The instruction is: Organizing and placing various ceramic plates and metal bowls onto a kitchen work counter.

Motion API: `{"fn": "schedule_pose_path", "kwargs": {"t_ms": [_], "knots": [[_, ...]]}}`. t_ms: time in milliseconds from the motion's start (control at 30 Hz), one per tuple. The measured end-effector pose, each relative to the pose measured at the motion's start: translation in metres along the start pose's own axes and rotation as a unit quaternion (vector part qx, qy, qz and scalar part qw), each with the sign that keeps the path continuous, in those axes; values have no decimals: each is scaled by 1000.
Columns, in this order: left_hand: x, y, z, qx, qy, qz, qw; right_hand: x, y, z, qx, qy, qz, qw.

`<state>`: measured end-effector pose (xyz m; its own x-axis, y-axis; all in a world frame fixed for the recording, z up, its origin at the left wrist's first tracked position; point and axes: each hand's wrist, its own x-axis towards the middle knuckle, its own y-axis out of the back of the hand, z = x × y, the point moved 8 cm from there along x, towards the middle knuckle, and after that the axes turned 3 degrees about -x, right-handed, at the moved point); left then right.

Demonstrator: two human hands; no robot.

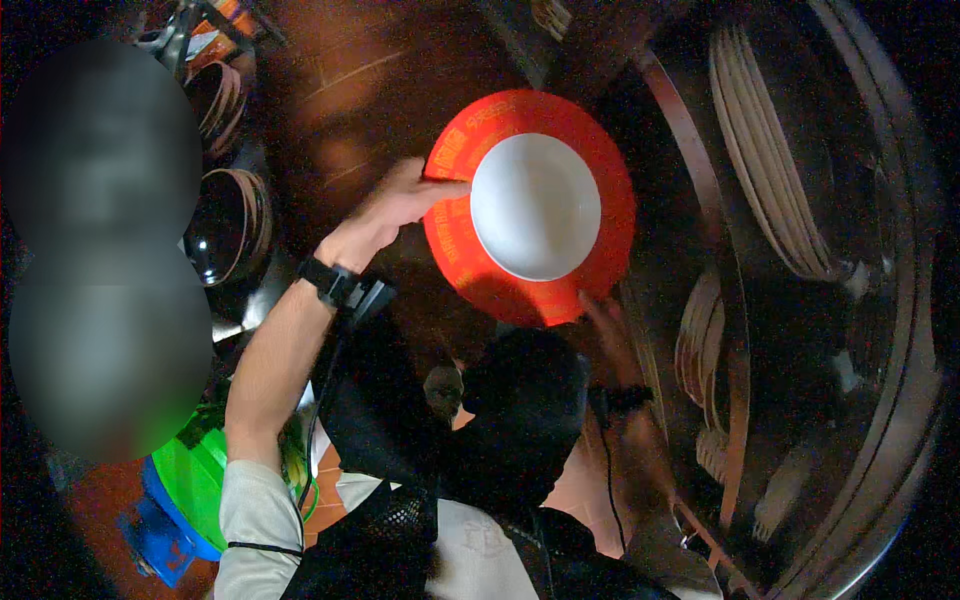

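A white round bowl (536,207) rests within a wide red disc-like piece (609,180) that bears yellow writing; whether that piece is a tray or a lid I cannot tell. My left hand (397,206) grips its left edge, with one finger laid over the red surface towards the bowl. At its lower right edge my right hand (604,319) is in deep shadow, its fingertips touching the rim. The bowl looks empty, with a shadow across its inside. A black strap with a small device (349,289) is on my left wrist.
Stacked round rims (765,150) stand on dark shelving at the right. Round-rimmed vessels (247,225) are at the left. A green basket (191,480) and a blue container (176,536) sit low at the left on reddish floor tiles. Two blurred patches hide the far left.
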<state>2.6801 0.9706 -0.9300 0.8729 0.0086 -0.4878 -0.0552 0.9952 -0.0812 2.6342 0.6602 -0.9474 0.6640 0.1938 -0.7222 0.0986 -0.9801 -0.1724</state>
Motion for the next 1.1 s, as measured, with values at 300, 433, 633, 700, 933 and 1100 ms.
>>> {"fn": "schedule_pose_path", "kwargs": {"t_ms": [300, 433, 633, 700, 933, 1100], "knots": [[-39, 29, 22, -13, -30, 109, 993, 58, -3, -17, -75, 77, -129, 986], [-79, 41, 37, 19, -40, 155, 987, 45, -14, -40, -110, 144, -168, 969], [-127, 32, 59, 25, -130, 243, 961, 28, -25, -63, -148, 213, -192, 947], [-131, 25, 66, 11, -151, 260, 954, 22, -30, -71, -107, 225, -212, 945], [-175, -5, 128, -34, -147, 350, 925, -27, -29, -115, -68, 199, -262, 942], [-225, -66, 237, -40, -152, 363, 918, -139, -6, -223, -18, 183, -295, 938]]}}
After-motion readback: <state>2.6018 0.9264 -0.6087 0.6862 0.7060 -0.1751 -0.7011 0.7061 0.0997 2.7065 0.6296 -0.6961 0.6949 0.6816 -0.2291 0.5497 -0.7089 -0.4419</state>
